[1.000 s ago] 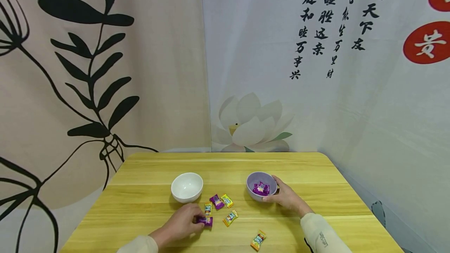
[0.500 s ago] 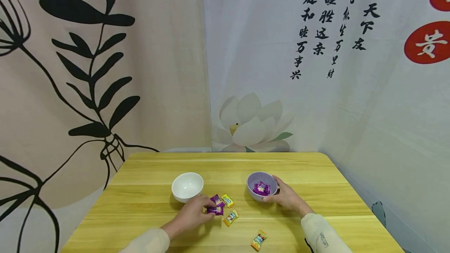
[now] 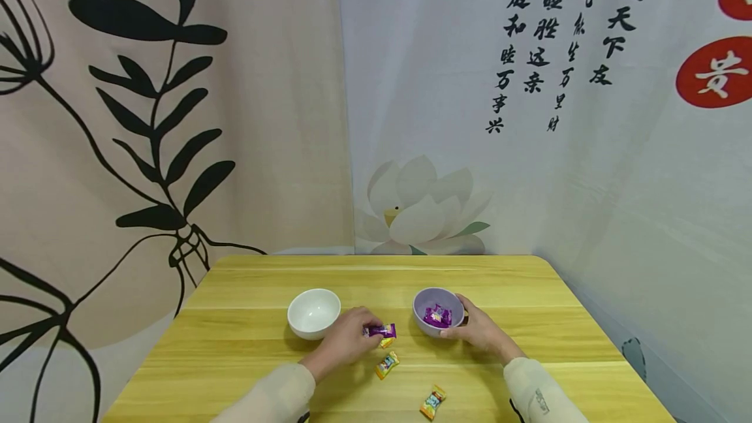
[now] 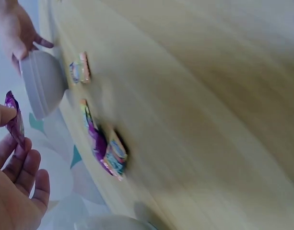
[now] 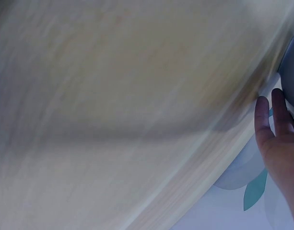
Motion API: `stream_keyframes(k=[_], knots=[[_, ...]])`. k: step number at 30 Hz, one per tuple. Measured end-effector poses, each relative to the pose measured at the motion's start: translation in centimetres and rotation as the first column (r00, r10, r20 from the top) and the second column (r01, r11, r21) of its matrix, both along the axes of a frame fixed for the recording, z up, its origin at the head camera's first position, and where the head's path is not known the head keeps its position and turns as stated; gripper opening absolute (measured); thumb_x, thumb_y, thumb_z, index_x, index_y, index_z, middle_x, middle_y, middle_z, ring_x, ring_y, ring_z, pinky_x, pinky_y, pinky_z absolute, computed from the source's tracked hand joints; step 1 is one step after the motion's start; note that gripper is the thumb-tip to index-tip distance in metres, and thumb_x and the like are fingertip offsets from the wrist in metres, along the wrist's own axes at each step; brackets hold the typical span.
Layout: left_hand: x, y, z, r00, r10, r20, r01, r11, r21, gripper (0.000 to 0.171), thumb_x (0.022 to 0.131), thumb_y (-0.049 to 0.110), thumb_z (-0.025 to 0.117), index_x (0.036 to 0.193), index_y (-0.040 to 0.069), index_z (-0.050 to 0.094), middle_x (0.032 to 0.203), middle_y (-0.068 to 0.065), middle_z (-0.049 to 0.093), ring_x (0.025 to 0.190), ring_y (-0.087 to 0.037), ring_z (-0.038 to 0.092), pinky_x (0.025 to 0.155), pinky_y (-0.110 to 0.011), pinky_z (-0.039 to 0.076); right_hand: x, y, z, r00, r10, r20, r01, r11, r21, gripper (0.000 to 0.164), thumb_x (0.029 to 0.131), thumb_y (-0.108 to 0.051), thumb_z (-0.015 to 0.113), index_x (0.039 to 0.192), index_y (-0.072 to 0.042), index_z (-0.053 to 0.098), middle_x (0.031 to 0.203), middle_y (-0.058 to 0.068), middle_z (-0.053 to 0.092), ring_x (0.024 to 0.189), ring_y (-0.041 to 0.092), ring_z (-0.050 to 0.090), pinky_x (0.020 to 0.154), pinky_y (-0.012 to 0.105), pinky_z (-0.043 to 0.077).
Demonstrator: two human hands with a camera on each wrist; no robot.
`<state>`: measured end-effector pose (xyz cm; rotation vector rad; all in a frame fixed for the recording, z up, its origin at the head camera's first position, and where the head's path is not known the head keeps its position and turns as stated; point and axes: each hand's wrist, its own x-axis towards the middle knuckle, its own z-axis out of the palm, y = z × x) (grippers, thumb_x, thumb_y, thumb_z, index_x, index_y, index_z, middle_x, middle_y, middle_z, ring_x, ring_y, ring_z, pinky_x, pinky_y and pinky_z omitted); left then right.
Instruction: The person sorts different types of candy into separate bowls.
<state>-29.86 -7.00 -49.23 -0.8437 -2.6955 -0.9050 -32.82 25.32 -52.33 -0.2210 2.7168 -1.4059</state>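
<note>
In the head view my left hand (image 3: 345, 339) pinches a purple-wrapped candy (image 3: 386, 330) between thumb and fingers, raised above the table. The left wrist view shows that candy (image 4: 15, 117) clear of the wood. My right hand (image 3: 483, 331) grips the side of a lilac bowl (image 3: 420, 320), thumb at the front and fingers behind. Several purple candies (image 3: 437, 316) lie inside it. Below the held candy a yellow candy (image 3: 387, 343) is partly covered. A purple candy (image 4: 97, 143) and a yellow one (image 4: 116, 155) lie together on the table in the left wrist view.
A white bowl (image 3: 314, 313) stands just beyond my left hand. One yellow candy (image 3: 387, 365) lies in front of the hand, another (image 3: 433, 403) closer to the near side. The wooden table (image 3: 264, 279) ends at a printed curtain (image 3: 282, 116).
My left hand has lifted the purple candy and carried it right and away from me, over the other candies towards the lilac bowl. My right hand stays on the bowl.
</note>
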Motion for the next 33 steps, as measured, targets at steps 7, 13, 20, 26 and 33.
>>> stream_keyframes(k=[7,13,20,26,33], knots=[[-1.1,1.8,0.6,0.999,0.044,0.013,-0.044,0.999,0.011,0.019,0.085,0.021,0.075,0.101,0.011,0.076,0.092,0.007,0.064,0.089,-0.018,0.061,0.08,-0.033,0.051,0.0,0.0,0.1,1.0,-0.002,0.002,0.002,1.0,0.001,0.109,0.072,-0.038,0.089,0.154,0.0,0.027,0.147,0.023,0.044,0.133,0.04,0.042,0.109,0.059,0.031],[-2.2,3.5,0.9,0.999,0.051,0.016,-0.052,0.997,0.051,0.019,0.085,0.02,0.075,0.101,0.01,0.076,0.091,0.007,0.063,0.089,-0.016,0.06,0.082,-0.034,0.051,0.1,0.0,0.1,1.0,-0.001,-0.01,0.001,1.0,-0.003,0.107,0.072,-0.037,0.089,0.153,0.001,0.03,0.145,0.023,0.046,0.132,0.04,0.044,0.109,0.058,0.032],[-3.3,5.9,1.4,0.999,0.05,0.016,-0.051,0.996,0.074,0.017,0.086,0.019,0.076,0.099,0.009,0.077,0.088,0.007,0.062,0.086,-0.015,0.06,0.078,-0.03,0.05,0.2,0.0,0.0,1.0,0.002,-0.007,-0.002,1.0,-0.027,0.106,0.073,-0.034,0.089,0.153,0.001,0.029,0.143,0.023,0.048,0.13,0.039,0.046,0.108,0.058,0.033],[-3.8,7.9,1.6,0.998,0.06,-0.017,-0.059,0.998,0.025,0.017,0.086,0.02,0.076,0.099,0.008,0.077,0.09,0.005,0.064,0.084,-0.009,0.057,0.077,-0.028,0.051,0.2,0.1,0.1,1.0,0.006,-0.008,-0.006,1.0,-0.019,0.106,0.074,-0.036,0.088,0.153,0.001,0.028,0.145,0.024,0.045,0.132,0.041,0.043,0.109,0.059,0.031],[-4.1,9.2,1.4,0.997,0.065,-0.029,-0.066,0.998,-0.023,0.019,0.085,0.023,0.077,0.099,0.01,0.078,0.092,0.005,0.065,0.088,-0.011,0.059,0.082,-0.029,0.051,0.3,0.1,0.2,1.0,0.024,-0.012,-0.024,1.0,-0.014,0.106,0.075,-0.037,0.087,0.153,0.003,0.027,0.146,0.026,0.044,0.132,0.042,0.044,0.108,0.059,0.033]])
